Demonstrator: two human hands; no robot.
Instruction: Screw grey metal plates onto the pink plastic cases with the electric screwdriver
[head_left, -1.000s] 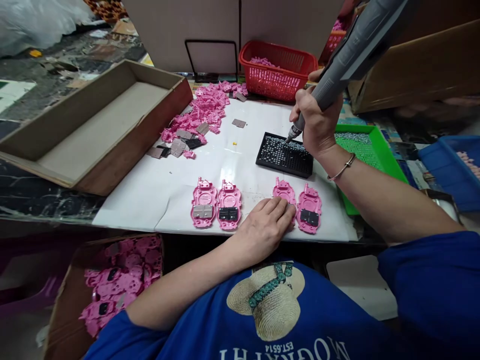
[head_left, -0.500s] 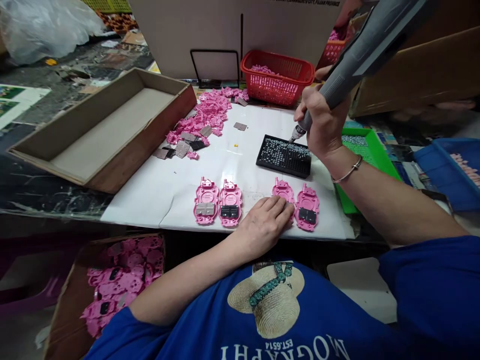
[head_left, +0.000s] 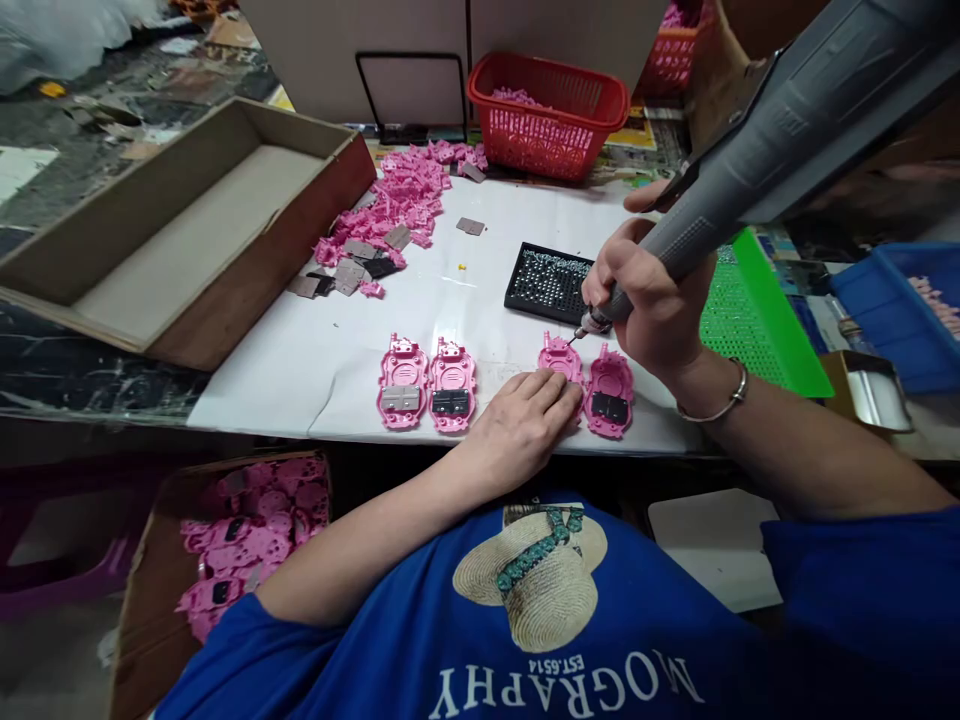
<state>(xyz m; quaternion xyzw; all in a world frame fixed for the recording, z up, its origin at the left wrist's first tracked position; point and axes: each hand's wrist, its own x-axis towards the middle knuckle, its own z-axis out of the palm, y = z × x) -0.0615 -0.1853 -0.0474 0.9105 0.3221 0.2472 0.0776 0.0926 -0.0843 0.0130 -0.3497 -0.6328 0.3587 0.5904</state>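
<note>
My right hand (head_left: 652,300) is wrapped round a grey electric screwdriver (head_left: 697,215), its bit pointing down to the upper edge of a pink plastic casing half (head_left: 558,358). My left hand (head_left: 525,420) lies flat over the lower part of that casing, fingers stretched out and close together, hiding what sits under them. Just right of it is another pink casing half (head_left: 610,380) with a black plate. To the left lie a casing half with a grey plate (head_left: 401,398) and one with a black plate (head_left: 451,402). Behind the screwdriver tip stands a black screw tray (head_left: 547,280) full of small screws.
A heap of pink parts (head_left: 405,200) with loose grey and black plates lies beside a cardboard tray (head_left: 202,310). A red basket (head_left: 540,145) stands at the back. On the right are a green tray (head_left: 780,330) and a blue bin (head_left: 885,320). Below left, a box (head_left: 142,570) holds pink casings.
My right hand has brought the screwdriver from the screw tray down and toward me, to the casing under my left hand. The left hand stays on that casing. The view has shifted slightly.
</note>
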